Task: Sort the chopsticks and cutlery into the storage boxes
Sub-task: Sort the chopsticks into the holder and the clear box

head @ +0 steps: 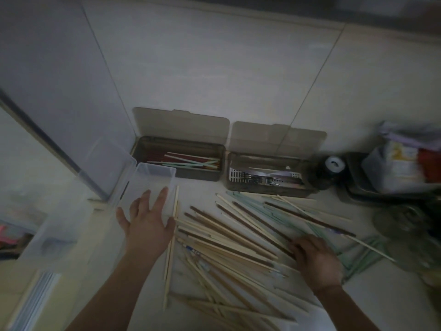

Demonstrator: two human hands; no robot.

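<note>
Sorting is partly done, most of it left. The left brown box (179, 161), lid up against the wall, already holds a few red, pale green and cream chopsticks. The right brown box (267, 177), lid also up, holds metal cutlery in a perforated tray. A clear box (152, 182) sits at the front left, apparently empty; blur makes that hard to confirm.

A big loose pile of chopsticks (238, 237) covers the counter (358, 295) in front of the boxes: cream, dark brown and pale green ones all mixed and crossing. No loose cutlery visible on the counter.

Left hand (149, 220) is flat with fingers spread and straight, over the near edge of the clear box, holding nothing; two cream sticks lie just beside its little-finger side. Right hand (315, 259) rests on the right part of the pile, fingers bent down onto dark brown sticks; whether the grip has actually closed round any cannot be told. The brown boxes lie well apart from both hands, beyond the pile.
</note>
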